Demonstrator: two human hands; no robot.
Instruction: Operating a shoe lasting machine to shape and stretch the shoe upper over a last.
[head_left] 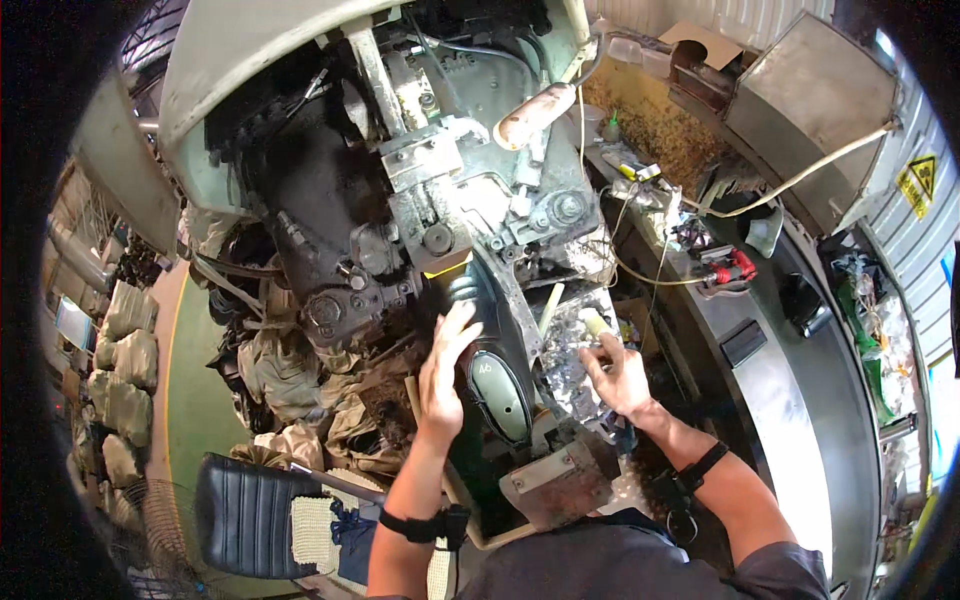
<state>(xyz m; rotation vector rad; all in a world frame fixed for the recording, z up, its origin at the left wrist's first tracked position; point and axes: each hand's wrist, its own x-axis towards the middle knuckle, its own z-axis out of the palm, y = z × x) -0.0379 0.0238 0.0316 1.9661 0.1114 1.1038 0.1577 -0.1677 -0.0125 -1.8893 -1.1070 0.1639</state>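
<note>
A black shoe upper on a last with a green sole face (497, 392) stands toe toward me in the machine (440, 165). My left hand (447, 370) is beside its left edge, fingers stretched out and together, holding nothing. To the right of the shoe, my right hand (618, 378) has its fingers curled in over a crusted, stained surface (570, 375). A short pale stub (596, 322) shows just beyond its fingertips; whether the fingers grip it cannot be made out. A pale stick (550, 308) leans nearby.
A lamp (535, 116) hangs over the machine. A metal bench (790, 420) on the right carries a black phone-like object (742, 343) and a red-handled tool (736, 270). Piled cloth (280, 375) and a black chair (250, 515) lie to the left. A tan metal plate (560, 485) is close in front of me.
</note>
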